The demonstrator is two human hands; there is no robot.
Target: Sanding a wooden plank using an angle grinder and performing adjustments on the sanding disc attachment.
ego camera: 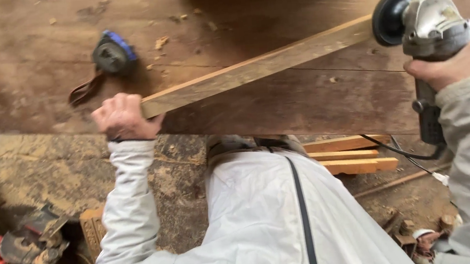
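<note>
A single head-worn camera looks steeply down over the person's own pale-jacketed chest and arms, close enough that the torso fills the lower middle of the frame. It faces forward across a dusty wooden surface (278, 105), whose far edge seems cut off at the top.

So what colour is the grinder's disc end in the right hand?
Black, on a silver-grey angle grinder gripped by the right hand; the head view shows it.

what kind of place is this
Most likely a woodworking shop: the right hand holds an angle grinder against a wooden strip steadied by the left hand, with sawdust all around.
</note>
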